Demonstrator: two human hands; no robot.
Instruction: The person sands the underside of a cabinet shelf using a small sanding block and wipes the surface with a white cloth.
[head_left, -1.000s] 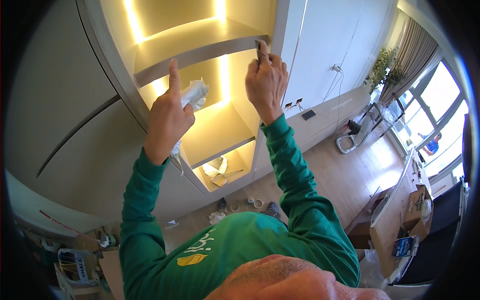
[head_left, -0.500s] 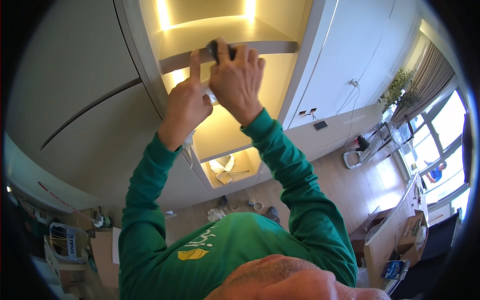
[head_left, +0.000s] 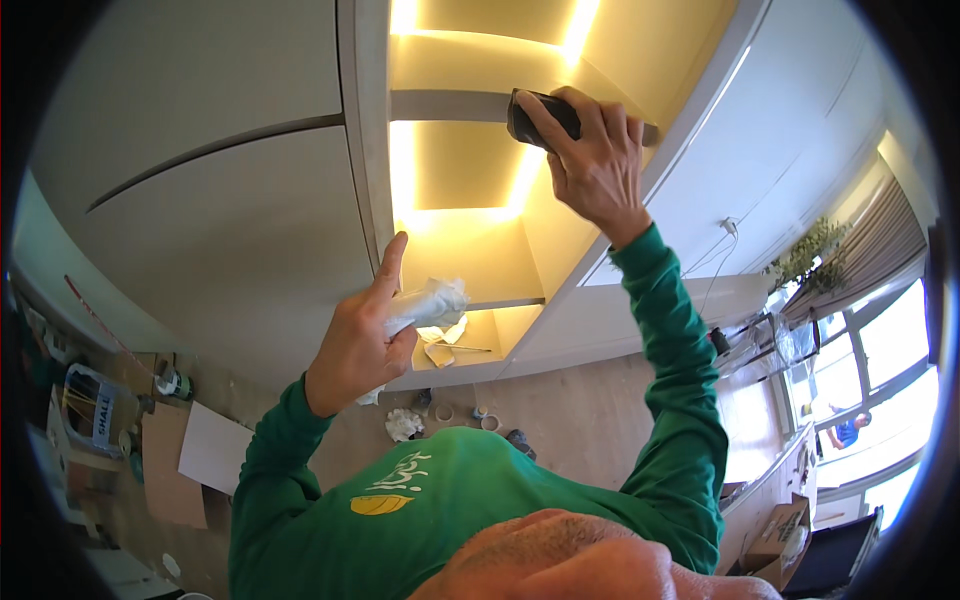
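My right hand (head_left: 603, 165) grips a dark block (head_left: 543, 117), perhaps a sanding block, against the front edge of a lit shelf (head_left: 450, 105), near its right end. Its fingers curl over the block's far side and the thumb lies along the near side. My left hand (head_left: 357, 345), lower and by the cabinet's left upright, is closed around a crumpled white cloth or paper (head_left: 430, 303). Its index finger points up, apart from the others. Beneath, in the bottom compartment (head_left: 507, 325), lie a crumpled white wrapper (head_left: 441, 350) and a thin stick.
Large cabinet doors (head_left: 210, 220) stand left of the niche, with white panels (head_left: 800, 110) to its right. On the floor are rolls of tape (head_left: 490, 423), crumpled white material (head_left: 404, 425), cardboard (head_left: 172, 465) and a clear bin (head_left: 88, 405). Another person (head_left: 849, 431) is visible far right, beyond the window.
My right hand has slid the dark block rightward along the shelf edge. My left hand has dropped away from the shelf, showing the white cloth or paper. The view has shifted left.
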